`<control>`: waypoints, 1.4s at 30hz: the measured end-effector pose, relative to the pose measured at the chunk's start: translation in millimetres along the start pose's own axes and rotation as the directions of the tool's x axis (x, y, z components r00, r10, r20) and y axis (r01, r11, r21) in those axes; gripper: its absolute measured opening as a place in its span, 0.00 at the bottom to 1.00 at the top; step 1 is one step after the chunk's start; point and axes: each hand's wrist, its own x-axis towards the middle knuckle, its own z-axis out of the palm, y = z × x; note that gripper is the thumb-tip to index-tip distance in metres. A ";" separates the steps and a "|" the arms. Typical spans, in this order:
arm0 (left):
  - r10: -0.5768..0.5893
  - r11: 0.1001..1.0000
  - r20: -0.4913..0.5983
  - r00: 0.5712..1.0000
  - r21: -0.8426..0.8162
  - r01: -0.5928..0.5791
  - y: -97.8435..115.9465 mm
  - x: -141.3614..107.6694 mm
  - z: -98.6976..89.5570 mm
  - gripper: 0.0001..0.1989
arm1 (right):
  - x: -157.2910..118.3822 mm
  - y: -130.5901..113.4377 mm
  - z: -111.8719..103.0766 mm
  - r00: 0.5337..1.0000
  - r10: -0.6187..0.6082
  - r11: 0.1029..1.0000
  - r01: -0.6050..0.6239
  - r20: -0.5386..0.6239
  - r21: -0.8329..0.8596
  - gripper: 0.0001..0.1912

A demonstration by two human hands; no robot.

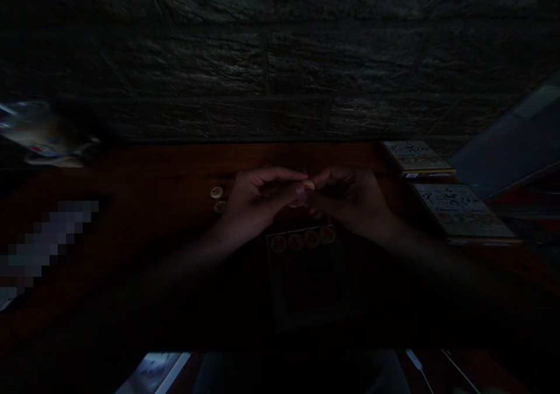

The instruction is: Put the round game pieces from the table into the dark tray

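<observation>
Between my two hands is a round, pale Chinese chess piece (308,185) with a red marking. My left hand (254,198) pinches it from the left with thumb and fingertips. From the other side, the fingers of my right hand (356,198) close on the same piece. Just below my hands lies a dark, shallow open box (272,289), with a row of several chess pieces (295,241) along its far edge. Two loose pieces, one lit piece (216,192) and one partly covered piece (220,206), lie left of my left hand. More pieces behind my hands are mostly hidden.
Two flat printed boxes, a far box (417,157) and a nearer box (464,212), lie on the wooden table (153,178) at right. A blurred clear plastic package (48,134) stands at far left. A rough stone wall (262,61) rises behind. The scene is very dark.
</observation>
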 end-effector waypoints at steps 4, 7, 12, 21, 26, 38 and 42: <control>-0.007 1.000 -0.002 1.000 -0.019 0.007 -2.7 0.7 -1.5 0.11 | -0.2 -3.3 -0.1 0.999 0.027 1.000 -0.027 0.018 0.004 0.18; -0.003 0.998 0.013 1.000 -0.058 0.004 -5.9 1.9 -2.7 0.13 | -0.3 -5.8 -0.4 0.999 0.042 0.999 -0.043 0.029 0.005 0.18; 0.021 0.999 0.013 1.000 -0.038 -0.021 -4.9 2.3 -2.0 0.14 | -0.4 -8.0 0.6 0.998 0.058 0.998 -0.058 0.013 0.003 0.19; 0.065 0.998 0.064 0.996 -0.016 -0.064 -3.6 -0.6 0.9 0.14 | 0.5 -4.5 -0.6 0.998 0.054 0.998 -0.054 -0.016 0.023 0.22; 0.140 0.983 0.111 0.984 0.106 -0.152 -7.6 -3.5 -0.1 0.14 | 1.6 -3.9 -1.3 0.997 0.073 0.997 -0.072 -0.022 0.030 0.22; 0.130 0.977 0.100 0.986 0.155 -0.145 -2.2 -3.6 0.7 0.16 | 3.5 -3.1 -2.2 0.996 0.082 0.992 -0.084 0.033 0.092 0.19; 0.113 0.987 0.088 0.990 0.104 -0.122 -0.7 -3.0 1.5 0.14 | 2.7 -3.6 -0.9 0.997 0.078 0.994 -0.078 0.006 0.082 0.20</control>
